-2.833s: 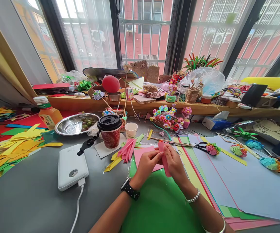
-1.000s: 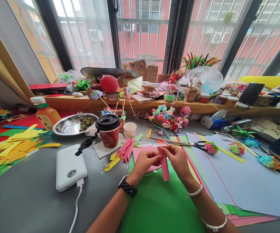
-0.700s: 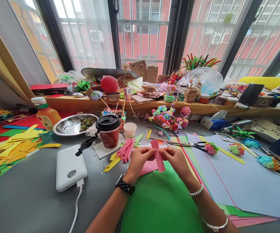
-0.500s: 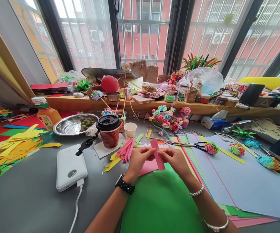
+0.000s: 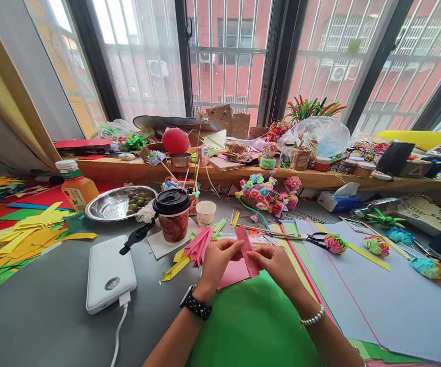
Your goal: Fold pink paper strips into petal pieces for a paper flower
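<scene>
Pink paper strip (image 5: pixel 245 246) shifts left between two pinches

Compared with a second ago, you have brought the strip leftward in the frame, and the whole worktop now sits slightly lower in view. Near the frame's center, your left hand (image 5: pixel 216 260) and right hand (image 5: pixel 276 262) face each other across the paper, each grasping it between thumb and fingers. The strip's long axis slants from upper left to lower right, running through the gap between your hands. Your left fingertips meet its left edge in the upper half; your right thumb presses lower, from the right. Both touch, so neither hand is nearer. A crease seems to show by that thumb, though it is too small to confirm. Behind and below the strip lies a pink sheet (image 5: pixel 232 275), with a green sheet (image 5: pixel 258 323) at the frame's lower center. Folded pink paper pieces (image 5: pixel 199 246) rest left of your left hand.
</scene>
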The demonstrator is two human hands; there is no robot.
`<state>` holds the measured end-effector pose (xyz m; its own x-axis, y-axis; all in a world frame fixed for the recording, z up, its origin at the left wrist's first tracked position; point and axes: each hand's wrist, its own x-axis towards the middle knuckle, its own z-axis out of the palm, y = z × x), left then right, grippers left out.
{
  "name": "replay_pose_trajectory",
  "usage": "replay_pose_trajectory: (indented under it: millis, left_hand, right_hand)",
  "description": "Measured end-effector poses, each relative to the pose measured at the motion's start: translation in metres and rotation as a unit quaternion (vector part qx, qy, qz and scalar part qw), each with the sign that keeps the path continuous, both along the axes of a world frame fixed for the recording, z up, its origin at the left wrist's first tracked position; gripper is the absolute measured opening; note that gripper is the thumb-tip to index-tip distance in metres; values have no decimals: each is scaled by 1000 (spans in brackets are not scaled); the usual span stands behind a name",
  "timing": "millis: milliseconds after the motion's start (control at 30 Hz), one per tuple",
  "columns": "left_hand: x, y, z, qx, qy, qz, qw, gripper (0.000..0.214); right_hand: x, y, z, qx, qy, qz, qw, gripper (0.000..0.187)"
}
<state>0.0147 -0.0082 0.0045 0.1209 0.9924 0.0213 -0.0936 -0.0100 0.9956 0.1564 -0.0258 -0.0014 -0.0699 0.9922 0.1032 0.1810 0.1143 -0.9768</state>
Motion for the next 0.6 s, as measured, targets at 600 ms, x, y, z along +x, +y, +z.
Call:
replay_pose_trajectory:
  millis: [600]
  left_hand:
    - [-1, 0, 1, 32, 13, 22, 999, 23]
  right_hand:
    - [-1, -1, 1, -17, -19, 3, 1000, 24]
